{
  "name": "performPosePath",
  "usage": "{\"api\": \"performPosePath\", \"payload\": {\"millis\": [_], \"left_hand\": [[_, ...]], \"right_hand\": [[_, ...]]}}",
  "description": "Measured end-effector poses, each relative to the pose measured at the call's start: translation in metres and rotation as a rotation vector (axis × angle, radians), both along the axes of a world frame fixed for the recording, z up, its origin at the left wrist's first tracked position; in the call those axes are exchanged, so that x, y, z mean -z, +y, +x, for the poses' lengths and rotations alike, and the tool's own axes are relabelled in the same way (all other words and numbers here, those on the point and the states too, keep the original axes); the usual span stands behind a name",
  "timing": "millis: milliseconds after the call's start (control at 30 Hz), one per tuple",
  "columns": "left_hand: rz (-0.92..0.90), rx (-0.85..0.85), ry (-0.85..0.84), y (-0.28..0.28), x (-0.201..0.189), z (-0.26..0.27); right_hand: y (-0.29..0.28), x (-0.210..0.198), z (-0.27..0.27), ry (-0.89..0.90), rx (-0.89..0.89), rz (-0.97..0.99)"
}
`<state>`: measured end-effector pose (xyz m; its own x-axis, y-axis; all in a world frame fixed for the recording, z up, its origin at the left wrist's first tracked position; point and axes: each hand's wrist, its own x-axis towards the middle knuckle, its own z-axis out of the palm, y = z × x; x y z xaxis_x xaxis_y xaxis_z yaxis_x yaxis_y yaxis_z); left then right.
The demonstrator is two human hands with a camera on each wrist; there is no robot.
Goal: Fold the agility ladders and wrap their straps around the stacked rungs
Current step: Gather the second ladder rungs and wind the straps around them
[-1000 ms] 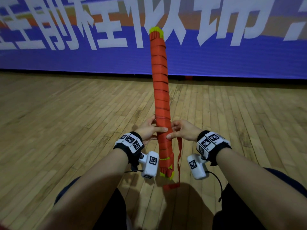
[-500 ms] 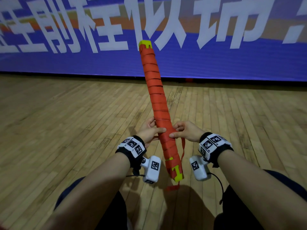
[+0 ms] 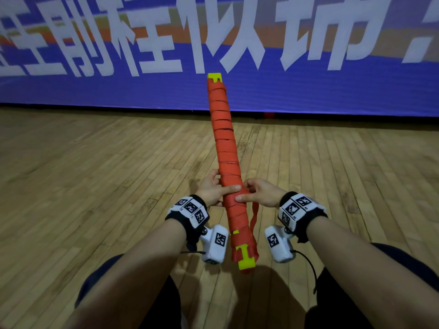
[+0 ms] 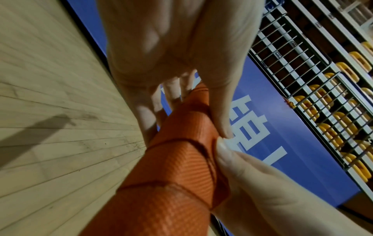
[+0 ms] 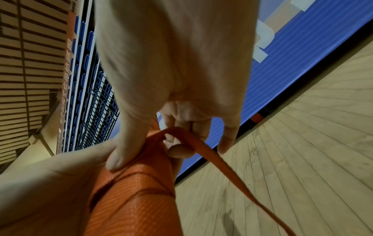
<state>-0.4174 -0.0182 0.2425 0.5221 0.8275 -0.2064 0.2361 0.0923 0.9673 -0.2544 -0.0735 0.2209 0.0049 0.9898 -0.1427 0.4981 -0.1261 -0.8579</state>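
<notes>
The folded ladder (image 3: pixel 225 148) is a long bundle of yellow rungs wound in orange-red strap, held in the air and pointing away from me. My left hand (image 3: pixel 213 188) grips it from the left, thumb laid across the top. My right hand (image 3: pixel 257 193) holds it from the right, thumb pressed on the wrap. A loose strap end (image 3: pixel 254 216) hangs down under the right hand. In the right wrist view that strap end (image 5: pixel 218 161) runs over my curled fingers (image 5: pixel 179 150). The left wrist view shows my thumb (image 4: pixel 220 115) on the wrapped bundle (image 4: pixel 181 159).
A wooden gym floor (image 3: pixel 95 186) spreads below. A blue banner (image 3: pixel 332 91) with large white characters lines the far wall. The wrist views show railings and rows of seats (image 4: pixel 322 95) above the banner. My dark-trousered legs (image 3: pixel 356 293) sit at the bottom edge.
The bundle's far end has swung left then partly back and dropped lower in view. Its near yellow end has turned up into sight. Both hands keep their hold.
</notes>
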Motion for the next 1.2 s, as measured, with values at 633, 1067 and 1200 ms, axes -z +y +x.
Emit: {"api": "performPosePath", "payload": {"millis": [633, 1067, 1200], "left_hand": [[0.115, -0.032, 0.099, 0.002, -0.001, -0.001], [0.010, -0.031, -0.069, 0.002, -0.003, -0.006], [-0.082, 0.039, -0.151, 0.000, -0.003, -0.008]], "right_hand": [[-0.004, 0.001, -0.008, 0.076, 0.034, 0.000], [-0.003, -0.003, 0.003, 0.223, 0.020, 0.016], [-0.004, -0.004, 0.003, 0.249, -0.034, -0.045]]}}
